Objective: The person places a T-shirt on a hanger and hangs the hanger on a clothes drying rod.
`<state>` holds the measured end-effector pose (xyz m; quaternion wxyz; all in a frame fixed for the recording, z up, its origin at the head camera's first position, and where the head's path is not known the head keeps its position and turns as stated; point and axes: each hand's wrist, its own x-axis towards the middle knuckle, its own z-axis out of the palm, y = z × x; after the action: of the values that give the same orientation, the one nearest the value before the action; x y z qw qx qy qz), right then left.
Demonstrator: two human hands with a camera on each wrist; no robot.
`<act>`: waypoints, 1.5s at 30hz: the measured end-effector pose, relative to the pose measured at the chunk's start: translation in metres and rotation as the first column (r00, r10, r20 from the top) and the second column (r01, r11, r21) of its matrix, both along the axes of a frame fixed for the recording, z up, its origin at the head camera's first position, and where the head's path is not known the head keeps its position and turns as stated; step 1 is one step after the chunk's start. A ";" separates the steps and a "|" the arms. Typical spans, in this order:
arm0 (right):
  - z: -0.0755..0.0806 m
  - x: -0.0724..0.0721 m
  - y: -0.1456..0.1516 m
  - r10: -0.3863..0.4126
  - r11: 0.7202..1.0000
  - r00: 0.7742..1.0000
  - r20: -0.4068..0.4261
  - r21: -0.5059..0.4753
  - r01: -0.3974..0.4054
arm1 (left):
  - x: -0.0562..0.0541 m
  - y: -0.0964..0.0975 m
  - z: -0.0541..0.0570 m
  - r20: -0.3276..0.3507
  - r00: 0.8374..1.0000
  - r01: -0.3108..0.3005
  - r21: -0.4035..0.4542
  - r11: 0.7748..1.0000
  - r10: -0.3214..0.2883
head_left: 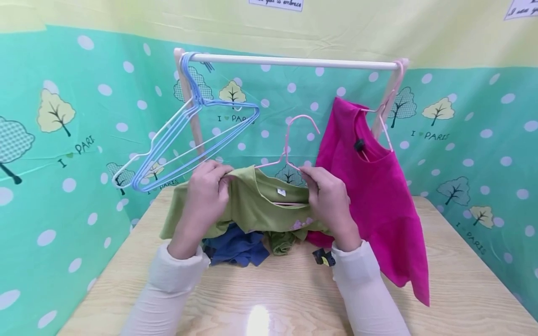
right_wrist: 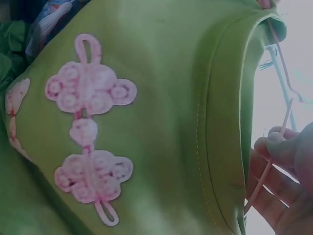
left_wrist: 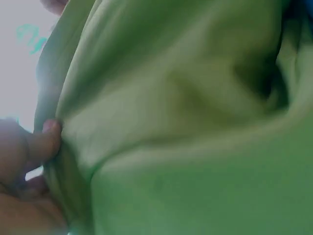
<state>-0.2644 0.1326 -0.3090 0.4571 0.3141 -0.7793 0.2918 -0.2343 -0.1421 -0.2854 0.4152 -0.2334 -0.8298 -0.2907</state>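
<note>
A green shirt [head_left: 269, 217] with pink flower-shaped trim [right_wrist: 90, 88] is held up over the table, its neckline toward the rack. Inside it sits a pink hanger [head_left: 287, 140], the hook rising free above the collar. My left hand [head_left: 206, 200] pinches the shirt at its left shoulder; in the left wrist view the thumb [left_wrist: 51, 138] presses the cloth's edge. With thumb and fingers, my right hand [head_left: 329, 200] pinches the hanger's right arm beside the neckline, as the right wrist view shows. Cloth hides the hanger's lower part.
Behind stands a rack [head_left: 294, 60], several blue and white hangers [head_left: 195, 109] at its left end. On its right end a magenta top [head_left: 382, 200] hangs from a pink hanger. Crumpled blue cloth [head_left: 237, 247] lies on the wooden table [head_left: 235, 298] beneath the shirt.
</note>
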 end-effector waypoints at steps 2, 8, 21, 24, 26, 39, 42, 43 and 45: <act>0.001 0.000 0.001 -0.009 1.000 1.000 -0.014 -0.009 0.009 | 0.001 -0.004 0.002 0.044 0.999 0.016 -0.048 0.999 -0.014; 0.001 0.001 0.003 -0.018 1.000 0.999 -0.028 -0.026 0.017 | 0.005 -0.020 0.006 0.182 0.982 0.085 -0.147 0.985 -0.057; 0.003 0.000 0.012 -0.064 0.994 0.998 0.024 -0.086 0.065 | 0.008 -0.049 0.014 0.365 0.928 0.141 -0.159 0.977 -0.074; 0.003 0.000 0.014 -0.078 0.993 0.997 0.031 -0.085 0.080 | 0.010 -0.055 0.016 0.392 0.918 0.126 -0.140 0.982 -0.061; 0.004 0.000 0.015 -0.088 0.992 0.996 0.034 -0.089 0.090 | 0.011 -0.059 0.018 0.402 0.914 0.108 -0.119 0.987 -0.051; 0.003 -0.002 0.020 -0.129 0.975 0.990 0.056 -0.173 0.136 | 0.020 -0.072 0.025 0.562 0.820 -0.064 -0.101 0.993 0.110; 0.003 -0.003 0.021 -0.127 0.973 0.991 0.050 -0.188 0.134 | 0.022 -0.076 0.026 0.547 0.827 -0.114 -0.062 0.991 0.130; 0.003 -0.003 0.022 -0.128 0.973 0.991 0.046 -0.188 0.134 | 0.023 -0.077 0.027 0.537 0.832 -0.134 -0.054 0.989 0.142; 0.003 -0.004 0.023 -0.127 0.972 0.991 0.037 -0.194 0.132 | 0.026 -0.081 0.028 0.515 0.843 -0.157 -0.038 0.987 0.154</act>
<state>-0.2684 0.1559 -0.3064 0.4943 0.2126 -0.7710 0.3406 -0.2087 -0.2231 -0.2575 0.2004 -0.0776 -0.9259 -0.3106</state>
